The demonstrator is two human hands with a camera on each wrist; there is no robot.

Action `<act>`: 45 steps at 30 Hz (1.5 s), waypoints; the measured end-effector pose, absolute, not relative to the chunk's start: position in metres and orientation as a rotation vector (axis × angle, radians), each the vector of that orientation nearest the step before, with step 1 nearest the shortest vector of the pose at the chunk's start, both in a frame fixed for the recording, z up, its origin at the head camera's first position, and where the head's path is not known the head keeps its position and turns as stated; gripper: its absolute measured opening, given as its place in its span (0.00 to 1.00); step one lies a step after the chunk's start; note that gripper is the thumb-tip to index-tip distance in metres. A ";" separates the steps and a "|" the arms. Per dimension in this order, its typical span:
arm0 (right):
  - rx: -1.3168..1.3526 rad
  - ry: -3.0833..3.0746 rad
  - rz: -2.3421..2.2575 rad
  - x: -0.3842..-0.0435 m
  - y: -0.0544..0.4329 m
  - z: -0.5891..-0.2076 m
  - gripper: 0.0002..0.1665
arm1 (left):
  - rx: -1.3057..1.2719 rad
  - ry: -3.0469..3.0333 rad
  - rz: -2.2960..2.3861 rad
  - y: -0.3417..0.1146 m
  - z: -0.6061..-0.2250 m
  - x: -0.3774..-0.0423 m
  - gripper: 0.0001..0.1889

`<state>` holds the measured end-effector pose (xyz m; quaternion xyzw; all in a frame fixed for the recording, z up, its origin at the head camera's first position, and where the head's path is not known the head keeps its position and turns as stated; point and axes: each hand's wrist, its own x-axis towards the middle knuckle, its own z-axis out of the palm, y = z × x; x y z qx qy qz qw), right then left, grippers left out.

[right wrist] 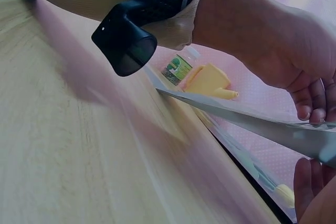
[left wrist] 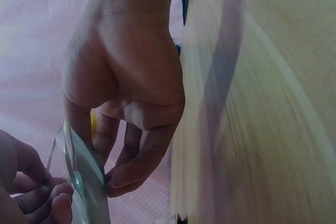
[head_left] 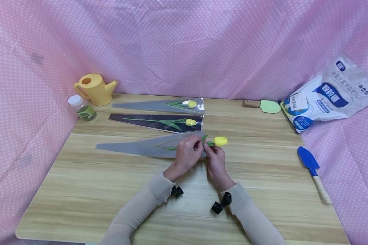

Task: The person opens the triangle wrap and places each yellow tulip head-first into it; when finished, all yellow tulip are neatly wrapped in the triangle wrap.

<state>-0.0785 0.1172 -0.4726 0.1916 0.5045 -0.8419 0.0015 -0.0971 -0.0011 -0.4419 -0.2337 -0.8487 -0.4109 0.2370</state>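
Note:
A grey flower sleeve (head_left: 135,148) with a clear front lies on a slant, its wide mouth lifted between the hands. A yellow tulip (head_left: 220,141) sits partly in it, the bloom outside the mouth and the stem running inside. My left hand (head_left: 187,151) pinches the sleeve's edge near a green leaf (head_left: 204,138); its fingertips are partly hidden. Holding the sleeve's mouth between thumb and fingers is my right hand (head_left: 217,163). In the left wrist view the right hand (left wrist: 126,87) straddles the sleeve (left wrist: 94,182), while the left hand (left wrist: 31,187) touches the clear film.
Two sleeved yellow tulips, one grey (head_left: 135,107) and one dark (head_left: 135,118), lie behind. At back left stand a yellow watering can (head_left: 99,90) and a lidded jar (head_left: 84,109). Rightward are a green trowel (head_left: 270,106), a white bag (head_left: 328,93) and a blue trowel (head_left: 309,160).

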 end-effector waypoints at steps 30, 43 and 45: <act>0.638 1.515 -2.676 -0.082 0.126 -0.470 0.03 | -0.771 -2.828 -1.051 -0.072 -0.429 -0.135 0.41; 0.630 1.523 -2.676 -0.082 0.130 -0.469 0.02 | -0.917 -3.158 -0.924 -0.094 -0.444 -0.141 0.63; 0.630 1.546 -2.662 -0.082 0.131 -0.468 0.03 | -0.909 -3.188 -0.904 -0.096 -0.446 -0.141 0.63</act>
